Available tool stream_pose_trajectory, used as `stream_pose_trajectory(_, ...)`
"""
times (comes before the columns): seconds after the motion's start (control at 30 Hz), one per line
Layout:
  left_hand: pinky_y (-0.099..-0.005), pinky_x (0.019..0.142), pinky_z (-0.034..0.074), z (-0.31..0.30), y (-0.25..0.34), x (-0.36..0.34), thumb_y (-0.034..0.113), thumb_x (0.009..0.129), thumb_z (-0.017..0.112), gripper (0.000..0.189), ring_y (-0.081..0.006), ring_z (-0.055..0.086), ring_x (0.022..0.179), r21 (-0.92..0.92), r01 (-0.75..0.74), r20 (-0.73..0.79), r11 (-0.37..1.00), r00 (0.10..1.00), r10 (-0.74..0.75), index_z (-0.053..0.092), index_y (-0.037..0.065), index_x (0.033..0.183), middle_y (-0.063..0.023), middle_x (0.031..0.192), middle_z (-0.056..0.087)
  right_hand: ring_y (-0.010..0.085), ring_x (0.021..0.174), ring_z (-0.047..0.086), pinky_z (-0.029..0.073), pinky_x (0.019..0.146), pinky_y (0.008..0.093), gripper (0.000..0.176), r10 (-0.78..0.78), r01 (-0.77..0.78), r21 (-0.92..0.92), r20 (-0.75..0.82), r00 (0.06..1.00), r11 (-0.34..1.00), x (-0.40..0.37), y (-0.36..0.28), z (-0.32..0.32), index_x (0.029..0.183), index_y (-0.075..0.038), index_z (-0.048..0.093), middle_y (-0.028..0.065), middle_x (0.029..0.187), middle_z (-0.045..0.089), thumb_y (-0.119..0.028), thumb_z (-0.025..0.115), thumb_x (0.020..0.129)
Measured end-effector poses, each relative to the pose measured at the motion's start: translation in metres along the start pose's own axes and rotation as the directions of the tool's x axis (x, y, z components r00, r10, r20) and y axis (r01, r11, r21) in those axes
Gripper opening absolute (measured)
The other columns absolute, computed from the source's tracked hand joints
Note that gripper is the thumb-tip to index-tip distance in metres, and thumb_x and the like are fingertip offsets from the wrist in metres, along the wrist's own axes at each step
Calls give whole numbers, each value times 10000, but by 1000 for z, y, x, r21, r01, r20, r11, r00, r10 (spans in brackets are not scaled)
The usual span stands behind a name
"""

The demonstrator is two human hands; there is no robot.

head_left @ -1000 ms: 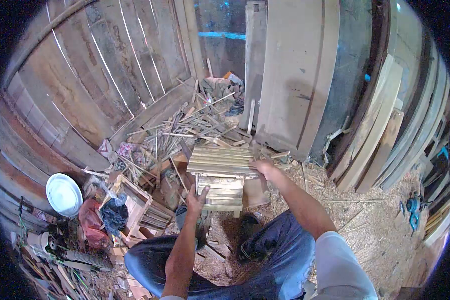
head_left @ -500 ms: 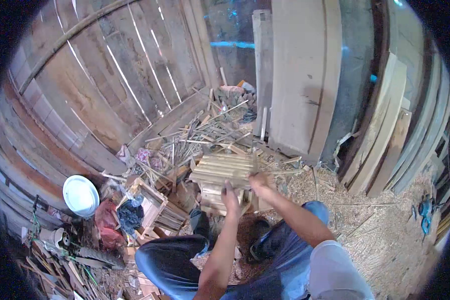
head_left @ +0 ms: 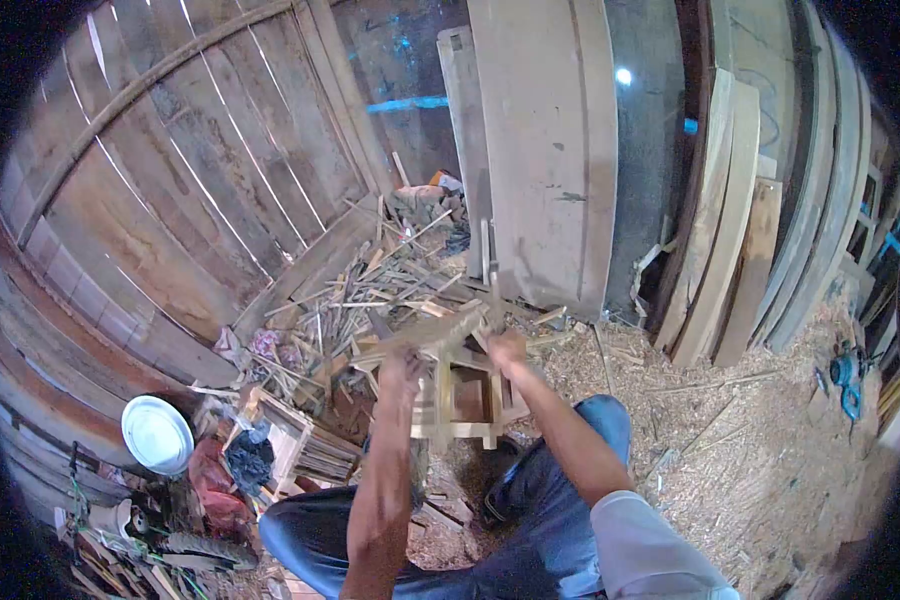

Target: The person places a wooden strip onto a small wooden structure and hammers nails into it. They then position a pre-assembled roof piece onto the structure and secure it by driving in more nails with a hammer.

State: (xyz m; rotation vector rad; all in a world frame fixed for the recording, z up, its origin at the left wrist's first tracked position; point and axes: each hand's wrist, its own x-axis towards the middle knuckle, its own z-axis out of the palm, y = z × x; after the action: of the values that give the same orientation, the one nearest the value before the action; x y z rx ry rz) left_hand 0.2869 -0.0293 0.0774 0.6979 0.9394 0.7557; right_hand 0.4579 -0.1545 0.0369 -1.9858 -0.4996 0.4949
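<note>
A small wooden slatted frame point(head_left: 448, 405), with a slanted top and open sides, is tilted between my knees. My left hand point(head_left: 400, 368), blurred by motion, is closed on the left edge of its top. At the right edge of the top, my right hand point(head_left: 507, 350) is closed, its fingers partly hidden. A thin upright shape point(head_left: 495, 290) rises blurred just above the right hand; I cannot tell what that hand holds.
Scrap sticks point(head_left: 370, 285) lie heaped beyond the frame. To the left are a white basin point(head_left: 157, 435) and a wooden crate point(head_left: 288, 425) with a dark plastic bag point(head_left: 251, 462). Planks point(head_left: 715, 230) lean on the right wall. Wood shavings point(head_left: 710, 450) cover the floor.
The wooden frame has been turned and tipped, so its open side now faces me instead of its slats. My left hand has shifted left to its edge. The view has swung rightward.
</note>
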Motion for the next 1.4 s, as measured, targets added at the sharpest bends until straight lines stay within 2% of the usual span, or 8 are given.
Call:
stream_pose_trajectory(0.23, -387, 1040, 423, 11, 21, -23, 263, 983, 437, 453, -284, 460, 1212, 12, 81, 167, 997, 983, -82, 414, -12, 1342, -177, 1317, 460, 309, 785, 675, 507, 661, 418, 321, -58, 78, 155, -131, 990, 985, 57, 50, 5, 885, 38, 680, 199, 823, 693, -275, 632, 831)
stream_pose_trajectory(0.37, -414, 969, 464, 1, 0, 0, 147, 943, 514, 275, -236, 530, 1128, -56, 173, 98, 983, 981, -167, 528, 38, 1195, -113, 1180, 560, 292, 880, 662, 490, 750, 415, 459, 283, -228, 290, -161, 946, 929, 28, 4, -25, 1041, 52, 661, 219, 942, 683, -385, 606, 913)
stream_pose_trajectory(0.73, -355, 951, 465, -92, -29, 75, 296, 992, 376, 369, -223, 607, 1009, -231, -69, -53, 971, 997, 58, 568, 57, 1196, -61, 1136, 638, 316, 851, 671, 507, 775, 407, 235, -414, 412, 40, 83, 907, 910, 13, -15, 16, 1024, -109, 710, 163, 909, 698, -286, 639, 887)
stream_pose_trajectory(0.83, -355, 883, 491, -144, -39, 88, 374, 981, 386, 406, -210, 604, 1021, 19, -19, -99, 1000, 995, 20, 595, 79, 1166, -53, 1139, 639, 319, 860, 664, 507, 796, 413, 247, -285, 304, -57, 218, 933, 951, 8, -23, 38, 1092, -158, 699, 143, 909, 698, -260, 645, 874)
stream_pose_trajectory(1.17, -318, 737, 488, -220, -54, 50, 372, 973, 403, 373, -182, 606, 874, -405, 69, -75, 912, 991, -108, 611, 120, 1155, -25, 1029, 654, 394, 849, 647, 510, 761, 468, 221, -393, 480, -270, 319, 863, 835, -30, -41, 87, 1017, -118, 705, 202, 899, 676, -218, 672, 822)
stream_pose_trajectory(1.27, -339, 763, 491, -217, -89, 39, 377, 970, 412, 370, -192, 609, 901, -248, -189, -137, 950, 978, 159, 611, 124, 1151, -59, 1039, 649, 384, 861, 648, 503, 772, 466, 278, -292, 357, -173, 313, 904, 918, -24, -39, 83, 1064, -156, 705, 193, 890, 677, -229, 699, 795)
stream_pose_trajectory(1.33, -425, 924, 420, -179, -129, 7, 37, 821, 514, 223, -303, 558, 936, 766, -403, -285, 501, 486, 826, 588, -4, 1027, -134, 986, 613, 387, 861, 647, 501, 775, 465, 297, -302, 369, -169, 327, 896, 914, -25, -43, 77, 1081, -156, 701, 195, 892, 677, -236, 699, 796)
stream_pose_trajectory(1.4, -477, 994, 366, -108, -117, -43, 83, 785, 617, 313, -380, 506, 1084, 820, -473, 48, 322, 619, 784, 552, -19, 1074, -213, 1048, 587, 389, 861, 645, 499, 779, 464, 315, -316, 386, -166, 336, 887, 907, -24, -44, 73, 1098, -155, 696, 197, 894, 677, -244, 698, 796)
